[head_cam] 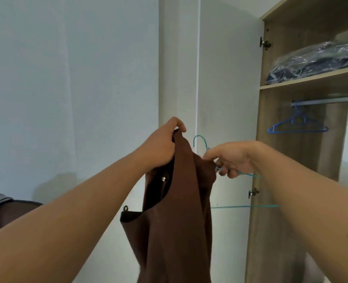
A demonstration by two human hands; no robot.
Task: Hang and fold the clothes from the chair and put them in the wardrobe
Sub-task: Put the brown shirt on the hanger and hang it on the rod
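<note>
Left hand point(160, 148) pinches brown top point(179, 211) up high; right hand point(232, 158), fingers clamped on teal hanger point(201, 140), slides it inside.

One head-worn wide-angle view, looking forward at about chest height, tilted slightly right. Both forearms reach in from the bottom corners, close to the lens. A white wall point(71, 88) fills the left, the open wardrobe point(275, 160) stands near at right, edges bowed by the lens.
</note>
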